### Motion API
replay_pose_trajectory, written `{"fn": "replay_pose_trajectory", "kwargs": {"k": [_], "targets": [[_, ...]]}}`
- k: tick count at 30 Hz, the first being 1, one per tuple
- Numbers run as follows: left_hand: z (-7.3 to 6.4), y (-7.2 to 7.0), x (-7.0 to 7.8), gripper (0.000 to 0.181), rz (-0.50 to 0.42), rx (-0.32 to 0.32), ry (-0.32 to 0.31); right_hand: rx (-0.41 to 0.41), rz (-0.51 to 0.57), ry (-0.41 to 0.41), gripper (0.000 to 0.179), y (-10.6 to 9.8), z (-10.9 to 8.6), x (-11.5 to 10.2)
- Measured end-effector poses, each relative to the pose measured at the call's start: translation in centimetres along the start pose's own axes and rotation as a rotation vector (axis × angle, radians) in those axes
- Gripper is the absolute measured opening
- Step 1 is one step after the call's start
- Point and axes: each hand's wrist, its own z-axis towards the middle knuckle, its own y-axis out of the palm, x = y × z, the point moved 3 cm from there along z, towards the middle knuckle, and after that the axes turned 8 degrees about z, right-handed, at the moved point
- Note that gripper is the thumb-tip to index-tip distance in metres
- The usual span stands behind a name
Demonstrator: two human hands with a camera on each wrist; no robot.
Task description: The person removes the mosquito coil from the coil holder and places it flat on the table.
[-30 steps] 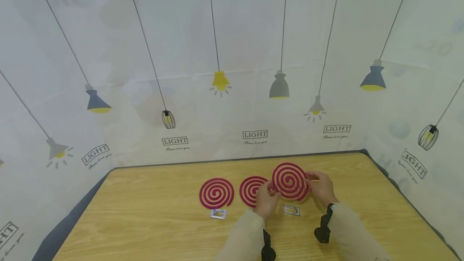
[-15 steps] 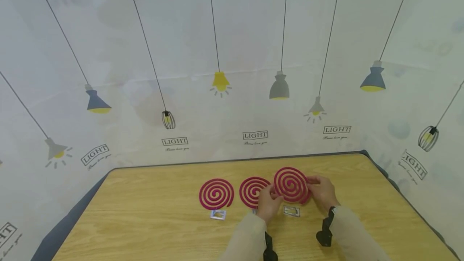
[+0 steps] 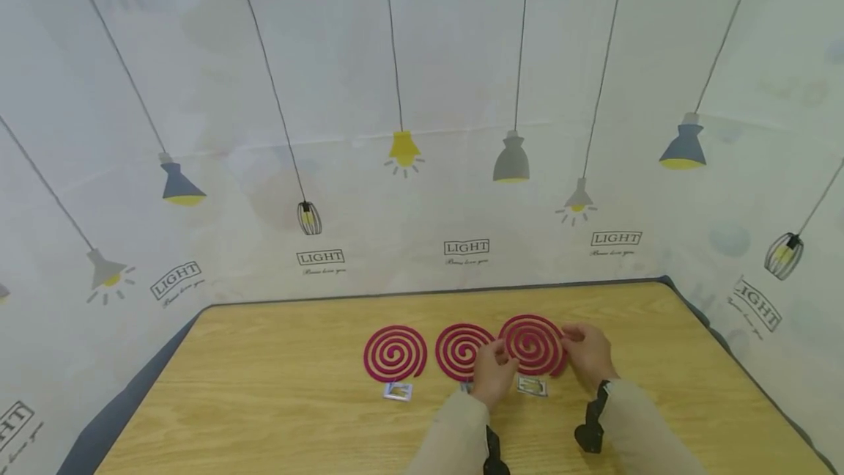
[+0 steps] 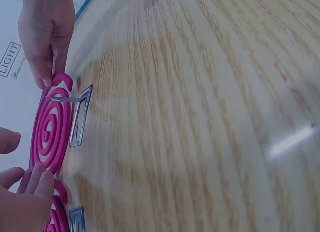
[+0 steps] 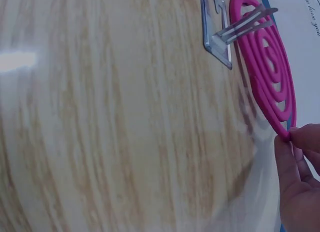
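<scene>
My right hand [image 3: 589, 352] pinches the outer right edge of a magenta mosquito coil [image 3: 530, 343] between thumb and fingers. In the right wrist view this coil [image 5: 255, 67] tilts over the table, and the prong of a small metal coil stand [image 5: 245, 25] overlaps its near rim. My left hand [image 3: 493, 372] is at the coil's left side. The left wrist view has its fingers [image 4: 42, 184] straight at the coil's lower rim, the thumb apart from it. A second coil [image 3: 451, 350] lies to the left, partly covered by my left hand.
A third coil [image 3: 394, 352] lies further left on the wooden table [image 3: 277, 387], with a flat metal stand [image 3: 398, 391] in front of it. Another stand [image 4: 77, 219] sits by the middle coil. A wall printed with lamps [image 3: 402, 152] rises behind the table.
The right-hand coil has come down and leaned flatter toward the table between both hands. The left hand has shifted slightly right; the other two coils stay put.
</scene>
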Motion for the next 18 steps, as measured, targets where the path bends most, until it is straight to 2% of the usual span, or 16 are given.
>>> {"fn": "replay_pose_trajectory", "kwargs": {"k": [8, 18], "targets": [[-0.24, -0.11, -0.15, 0.034, -0.035, -0.033, -0.01, 0.032, 0.018, -0.01, 0.022, 0.03, 0.02, 0.54], [-0.31, 0.3, -0.59, 0.037, -0.002, -0.022, -0.055, 0.013, -0.019, -0.024, 0.024, -0.1, -0.29, 0.87]]}}
